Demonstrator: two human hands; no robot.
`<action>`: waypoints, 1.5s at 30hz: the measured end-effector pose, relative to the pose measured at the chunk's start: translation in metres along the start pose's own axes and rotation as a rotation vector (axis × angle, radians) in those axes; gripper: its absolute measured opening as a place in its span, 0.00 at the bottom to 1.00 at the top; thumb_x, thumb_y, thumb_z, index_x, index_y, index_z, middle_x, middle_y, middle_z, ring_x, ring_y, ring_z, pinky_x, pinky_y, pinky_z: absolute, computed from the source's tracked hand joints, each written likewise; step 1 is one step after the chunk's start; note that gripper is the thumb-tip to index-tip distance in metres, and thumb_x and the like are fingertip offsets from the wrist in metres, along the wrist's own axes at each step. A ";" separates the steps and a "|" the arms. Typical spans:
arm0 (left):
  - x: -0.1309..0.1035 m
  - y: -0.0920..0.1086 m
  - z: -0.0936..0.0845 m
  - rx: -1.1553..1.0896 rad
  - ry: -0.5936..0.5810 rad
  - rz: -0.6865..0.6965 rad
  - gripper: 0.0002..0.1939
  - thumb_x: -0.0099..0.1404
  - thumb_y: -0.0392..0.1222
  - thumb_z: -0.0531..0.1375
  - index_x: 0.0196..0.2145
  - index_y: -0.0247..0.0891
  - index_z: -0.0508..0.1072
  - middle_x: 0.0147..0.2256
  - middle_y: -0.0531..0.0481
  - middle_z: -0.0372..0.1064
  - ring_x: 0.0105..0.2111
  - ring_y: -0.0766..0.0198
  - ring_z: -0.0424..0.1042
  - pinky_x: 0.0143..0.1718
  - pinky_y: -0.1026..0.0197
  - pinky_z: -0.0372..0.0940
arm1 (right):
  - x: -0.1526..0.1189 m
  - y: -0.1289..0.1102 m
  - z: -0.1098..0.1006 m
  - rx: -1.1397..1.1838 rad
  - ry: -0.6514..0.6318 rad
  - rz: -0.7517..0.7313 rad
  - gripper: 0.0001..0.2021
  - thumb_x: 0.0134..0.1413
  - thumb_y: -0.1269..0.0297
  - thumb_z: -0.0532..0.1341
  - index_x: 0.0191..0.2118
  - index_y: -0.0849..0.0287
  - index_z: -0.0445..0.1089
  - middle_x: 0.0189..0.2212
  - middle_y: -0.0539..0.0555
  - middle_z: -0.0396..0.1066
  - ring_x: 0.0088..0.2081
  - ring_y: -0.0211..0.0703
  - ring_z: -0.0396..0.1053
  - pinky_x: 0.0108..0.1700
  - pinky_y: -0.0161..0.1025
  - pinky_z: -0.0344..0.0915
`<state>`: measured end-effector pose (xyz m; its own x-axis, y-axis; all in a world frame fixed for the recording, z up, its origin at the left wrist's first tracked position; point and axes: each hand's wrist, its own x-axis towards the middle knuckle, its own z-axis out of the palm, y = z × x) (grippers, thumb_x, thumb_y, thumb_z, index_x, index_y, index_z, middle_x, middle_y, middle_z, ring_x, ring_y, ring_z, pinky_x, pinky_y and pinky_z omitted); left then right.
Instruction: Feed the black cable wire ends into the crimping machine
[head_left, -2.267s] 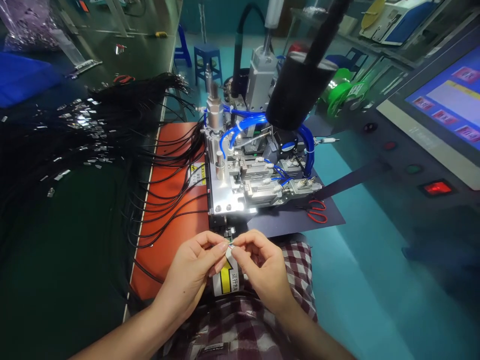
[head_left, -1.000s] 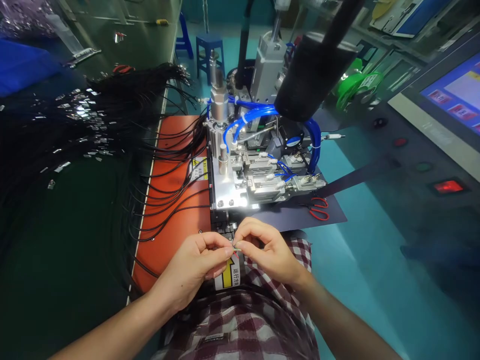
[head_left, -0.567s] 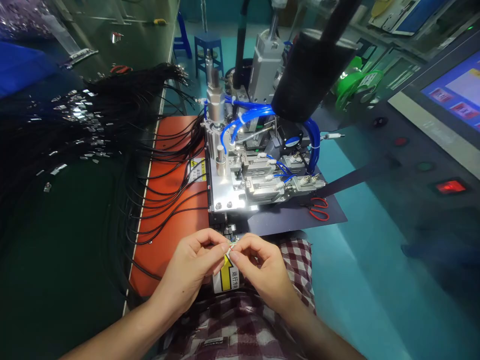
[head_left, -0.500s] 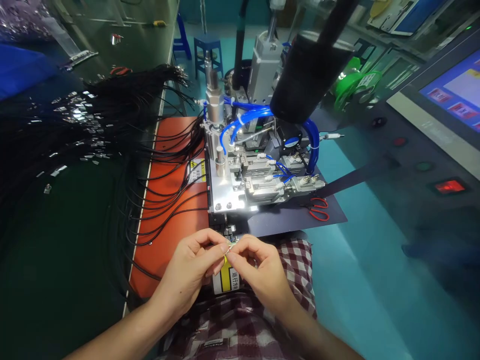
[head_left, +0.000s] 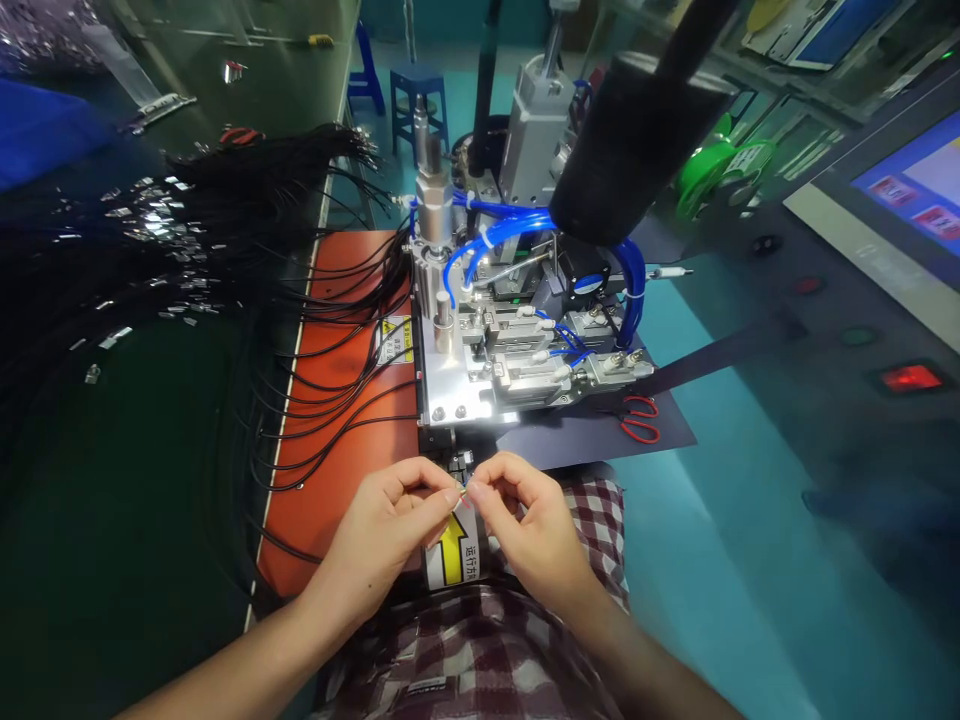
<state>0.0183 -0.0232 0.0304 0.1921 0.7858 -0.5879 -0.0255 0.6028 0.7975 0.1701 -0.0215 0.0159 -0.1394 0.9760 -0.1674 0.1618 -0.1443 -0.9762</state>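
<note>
hands 2 | yellow arrow 1 | green spool 1 | screen 1

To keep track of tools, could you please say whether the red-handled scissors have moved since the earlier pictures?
No; judged against the machine, the red-handled scissors lie in the same place on the dark board.
</note>
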 end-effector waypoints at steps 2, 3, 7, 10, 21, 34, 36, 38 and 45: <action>0.000 0.002 0.000 0.037 -0.007 0.000 0.11 0.58 0.47 0.61 0.28 0.36 0.69 0.15 0.60 0.52 0.16 0.74 0.47 0.15 0.69 0.41 | 0.000 0.001 0.000 -0.008 -0.015 0.001 0.07 0.56 0.66 0.57 0.28 0.60 0.65 0.25 0.48 0.62 0.25 0.35 0.58 0.26 0.33 0.56; 0.001 0.002 0.000 0.041 -0.005 -0.002 0.11 0.58 0.47 0.61 0.28 0.36 0.69 0.15 0.60 0.52 0.15 0.74 0.47 0.15 0.69 0.42 | 0.000 0.002 -0.001 0.026 -0.030 0.027 0.07 0.56 0.65 0.57 0.28 0.60 0.64 0.24 0.48 0.62 0.24 0.35 0.58 0.26 0.32 0.56; 0.001 0.004 0.003 -0.017 0.021 -0.038 0.11 0.58 0.46 0.61 0.27 0.36 0.68 0.15 0.60 0.52 0.15 0.75 0.47 0.15 0.70 0.42 | 0.003 0.006 -0.002 0.248 -0.097 0.171 0.09 0.54 0.60 0.60 0.28 0.60 0.65 0.18 0.45 0.59 0.20 0.33 0.56 0.23 0.32 0.55; 0.001 0.003 0.003 -0.052 0.028 -0.047 0.10 0.58 0.45 0.61 0.27 0.36 0.68 0.15 0.60 0.53 0.15 0.75 0.48 0.16 0.70 0.44 | 0.004 0.006 -0.003 0.299 -0.091 0.179 0.09 0.51 0.59 0.62 0.29 0.60 0.67 0.20 0.46 0.62 0.20 0.33 0.57 0.23 0.32 0.56; 0.000 -0.004 0.002 -0.034 0.017 0.009 0.12 0.61 0.50 0.59 0.29 0.38 0.67 0.17 0.60 0.52 0.16 0.74 0.46 0.17 0.68 0.41 | 0.005 0.004 0.002 0.456 -0.059 0.272 0.08 0.45 0.63 0.66 0.26 0.61 0.68 0.20 0.46 0.63 0.20 0.31 0.56 0.22 0.31 0.53; 0.000 -0.005 0.004 -0.075 0.023 0.042 0.11 0.61 0.47 0.60 0.29 0.37 0.67 0.16 0.60 0.54 0.17 0.74 0.50 0.18 0.70 0.46 | 0.004 0.000 0.002 0.396 -0.070 0.266 0.10 0.46 0.60 0.65 0.25 0.60 0.66 0.17 0.44 0.60 0.19 0.32 0.56 0.23 0.32 0.54; -0.001 -0.004 0.003 -0.049 0.032 0.016 0.11 0.60 0.48 0.60 0.29 0.36 0.67 0.16 0.60 0.54 0.16 0.74 0.49 0.17 0.69 0.44 | 0.005 0.001 0.000 0.371 -0.073 0.250 0.10 0.47 0.59 0.64 0.26 0.60 0.66 0.18 0.45 0.61 0.19 0.33 0.57 0.23 0.32 0.55; -0.001 -0.004 0.003 -0.033 0.029 -0.002 0.12 0.60 0.48 0.60 0.28 0.36 0.67 0.16 0.60 0.53 0.16 0.74 0.48 0.17 0.69 0.43 | 0.006 0.002 -0.002 0.340 -0.073 0.231 0.10 0.48 0.59 0.63 0.28 0.60 0.67 0.18 0.45 0.61 0.19 0.33 0.57 0.23 0.32 0.56; -0.001 -0.002 0.003 0.046 0.018 0.049 0.12 0.60 0.49 0.59 0.28 0.36 0.68 0.17 0.59 0.54 0.17 0.74 0.49 0.18 0.69 0.45 | 0.007 0.000 0.003 0.238 -0.044 0.142 0.08 0.50 0.62 0.62 0.27 0.60 0.66 0.21 0.48 0.63 0.22 0.34 0.57 0.24 0.33 0.55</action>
<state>0.0206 -0.0256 0.0293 0.1739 0.8168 -0.5502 0.0105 0.5571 0.8304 0.1663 -0.0156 0.0147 -0.1747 0.9359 -0.3058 -0.0505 -0.3187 -0.9465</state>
